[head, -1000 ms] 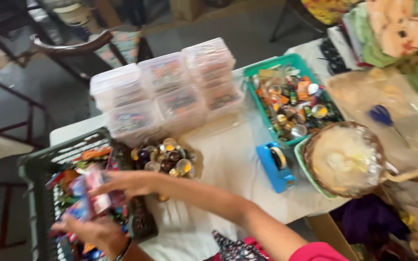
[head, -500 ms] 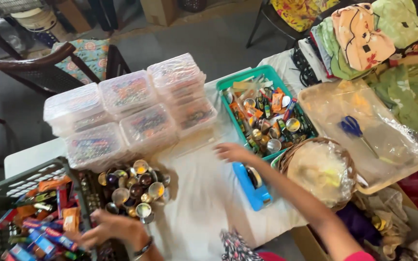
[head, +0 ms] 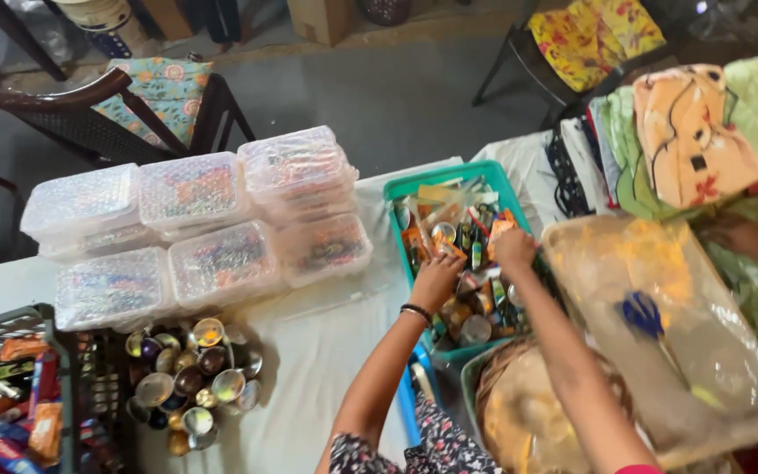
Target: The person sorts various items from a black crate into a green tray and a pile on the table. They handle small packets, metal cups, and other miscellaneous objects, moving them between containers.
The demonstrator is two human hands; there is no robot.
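1. Head view: both hands down in the teal basket (head: 401, 189), at 1 o'clock from the frame centre.
2. Left hand (head: 436, 279) curled over small round tins (head: 474, 326), grip impossible to tell.
3. Right hand (head: 514, 248) among packets, fingers hidden, state impossible to tell.
4. Sorting seemingly underway; clear lidded boxes (head: 221, 262) closed, shiny tins (head: 188, 379) loose at 8 o'clock.
5. Black crate (head: 10, 320) cut off at 8 o'clock.
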